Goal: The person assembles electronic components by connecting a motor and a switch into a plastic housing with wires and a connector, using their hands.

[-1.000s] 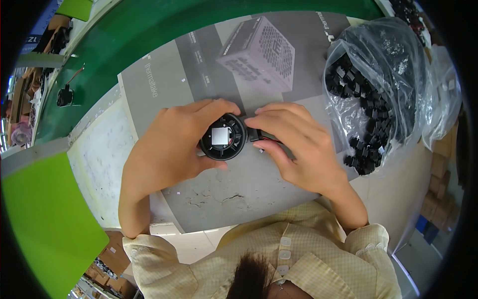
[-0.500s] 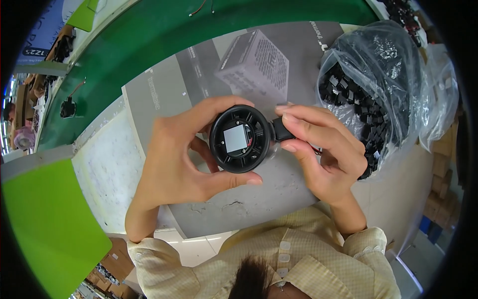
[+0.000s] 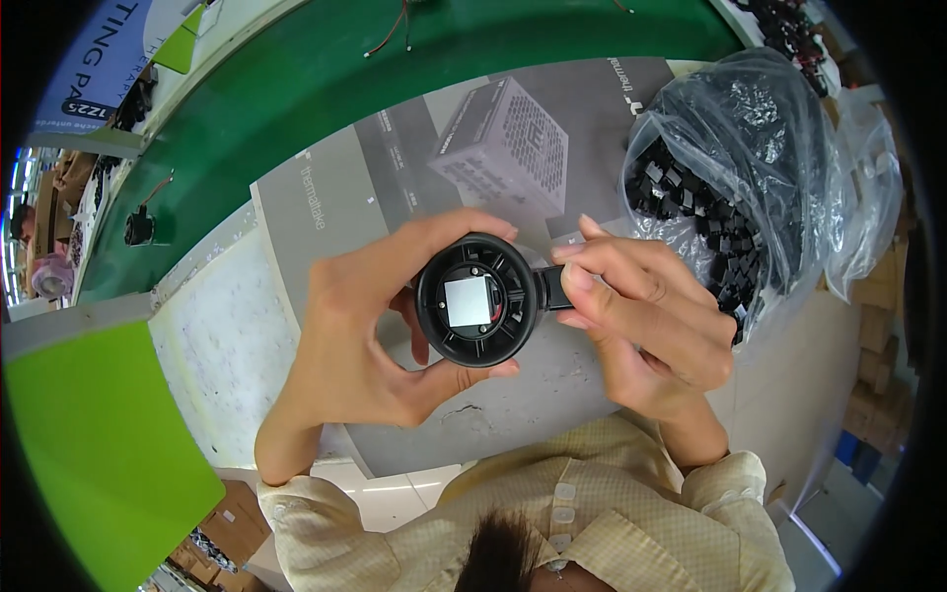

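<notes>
My left hand (image 3: 360,316) is curled round a round black plastic housing (image 3: 431,316), thumb at its lower rim and index finger at the top. The housing's open face is turned up. Inside it are radial ribs, small screws, a pale square plate (image 3: 467,302) and a bit of red wire. At the housing's right side, my right hand (image 3: 651,316) pinches a small black rectangular plastic piece (image 3: 554,288) between thumb and fingers. The piece meets the housing's edge; whether it is joined there I cannot tell. Its right end is hidden by my fingers.
A grey printed cardboard sheet (image 3: 395,449) lies under my hands. To the right, a clear plastic bag (image 3: 764,109) holds many small black pieces (image 3: 735,232). Beyond runs a green belt (image 3: 266,118) with a wired black part (image 3: 139,227). A bright green panel (image 3: 109,454) stands at left.
The housing and both hands sit slightly lower in view, along with the surroundings. My right fingers have shifted on the black piece, showing more of its length. More wires show on the far belt.
</notes>
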`<state>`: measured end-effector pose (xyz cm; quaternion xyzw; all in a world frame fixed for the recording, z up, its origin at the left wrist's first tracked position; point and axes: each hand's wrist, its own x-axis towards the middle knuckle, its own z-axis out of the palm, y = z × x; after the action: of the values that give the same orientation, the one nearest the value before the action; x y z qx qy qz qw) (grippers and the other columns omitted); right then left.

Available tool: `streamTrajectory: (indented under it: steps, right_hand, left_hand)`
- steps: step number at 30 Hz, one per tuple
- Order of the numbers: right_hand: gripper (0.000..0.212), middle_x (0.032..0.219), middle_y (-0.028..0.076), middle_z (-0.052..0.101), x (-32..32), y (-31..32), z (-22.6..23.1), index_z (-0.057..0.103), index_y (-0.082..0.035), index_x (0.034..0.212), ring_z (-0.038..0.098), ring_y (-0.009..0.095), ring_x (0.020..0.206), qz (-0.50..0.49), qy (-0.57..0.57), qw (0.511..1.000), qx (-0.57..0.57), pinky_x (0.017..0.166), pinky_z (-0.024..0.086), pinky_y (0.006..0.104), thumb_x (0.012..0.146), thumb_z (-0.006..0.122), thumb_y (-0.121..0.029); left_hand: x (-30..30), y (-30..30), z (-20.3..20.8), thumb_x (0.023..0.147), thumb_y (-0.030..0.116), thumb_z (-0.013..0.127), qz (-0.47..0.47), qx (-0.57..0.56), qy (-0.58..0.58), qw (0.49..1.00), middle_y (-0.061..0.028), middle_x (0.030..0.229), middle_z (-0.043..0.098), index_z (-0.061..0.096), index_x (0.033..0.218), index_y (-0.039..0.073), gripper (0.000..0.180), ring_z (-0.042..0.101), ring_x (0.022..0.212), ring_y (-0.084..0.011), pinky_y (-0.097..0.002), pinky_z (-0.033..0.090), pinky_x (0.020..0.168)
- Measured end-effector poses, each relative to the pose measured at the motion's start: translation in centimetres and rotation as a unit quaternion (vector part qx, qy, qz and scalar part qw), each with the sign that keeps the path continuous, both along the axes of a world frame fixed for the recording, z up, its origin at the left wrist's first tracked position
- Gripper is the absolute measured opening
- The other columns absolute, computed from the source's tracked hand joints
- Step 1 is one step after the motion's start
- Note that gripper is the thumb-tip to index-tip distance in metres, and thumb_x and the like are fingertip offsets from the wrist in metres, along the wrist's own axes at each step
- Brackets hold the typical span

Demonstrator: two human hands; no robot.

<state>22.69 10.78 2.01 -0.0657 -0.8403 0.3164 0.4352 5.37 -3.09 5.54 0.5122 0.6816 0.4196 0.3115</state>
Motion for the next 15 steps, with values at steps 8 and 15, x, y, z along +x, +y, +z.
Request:
streamTrajectory:
  steps: [8,15]
  right_hand:
    - [0.033,0.094,0.024,0.073,-0.3,0.2,0.9,0.073,0.003,0.099,0.067,0.031,0.086,0.065,0.012,0.997,-0.031,0.090,0.059,0.0532,0.071,0.070,0.022]
    - [0.028,0.096,0.017,0.076,-1.4,-3.7,2.0,0.078,-0.001,0.099,0.069,0.024,0.089,0.266,0.093,0.944,-0.169,0.089,0.060,0.0412,0.071,0.079,-0.002]
  left_hand:
    - [0.6,-0.3,0.0,0.057,0.018,0.097,0.009,0.044,0.036,0.998,-0.0129,0.117,0.071,0.064,0.124,-0.003,0.077,0.069,0.106,-0.0217,-0.0324,0.059,0.083]
    - [4.3,-7.7,1.9,0.058,0.032,0.093,0.135,0.220,0.257,0.931,-0.0133,0.097,0.067,0.067,0.103,0.004,0.059,0.063,0.083,-0.0302,-0.0395,0.053,0.074]
